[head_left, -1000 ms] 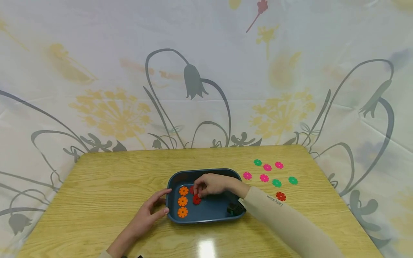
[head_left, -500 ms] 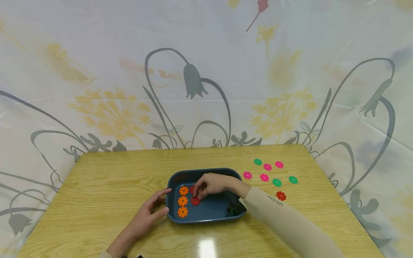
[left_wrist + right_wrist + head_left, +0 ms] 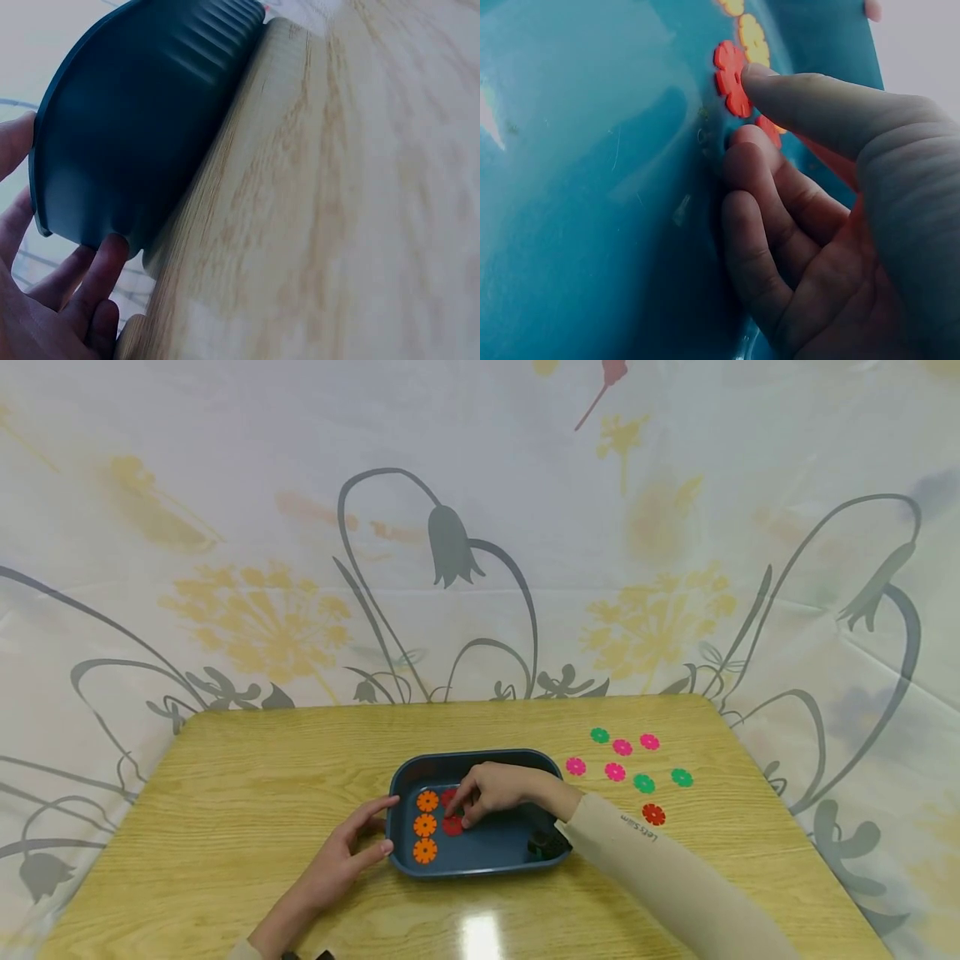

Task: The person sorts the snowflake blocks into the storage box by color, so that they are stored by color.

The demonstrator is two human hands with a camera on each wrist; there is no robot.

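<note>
— Which things do my cameras show around the person's hands?

— On the light wooden table (image 3: pixel 262 793), right of the dark blue tray with rounded corners (image 3: pixel 495 856), I see four pink flower-shaped discs (image 3: pixel 615 772), three green flower-shaped discs (image 3: pixel 644 783) and, nearer, one dark red flower-shaped disc (image 3: pixel 654 814).

— What stands in the way?

— The right hand (image 3: pixel 487 789) and its cream sleeve (image 3: pixel 675 877) cover the tray's far right part. By that wrist is a small black object (image 3: pixel 550 846); I cannot tell what it is.

— Is something grasped?

— No. The right index finger and thumb only touch a flat bright red flower-shaped disc (image 3: pixel 453 827) inside the tray, just right of three orange flower-shaped discs (image 3: pixel 425 825). A second red flower-shaped disc (image 3: pixel 447 797) lies just beyond, partly hidden. The left hand (image 3: pixel 347 853) touches the tray's left end with loose fingers.

— Any writing?

— Small black letters (image 3: pixel 638 828) on the sleeve: I read "Lets", the rest not surely.
</note>
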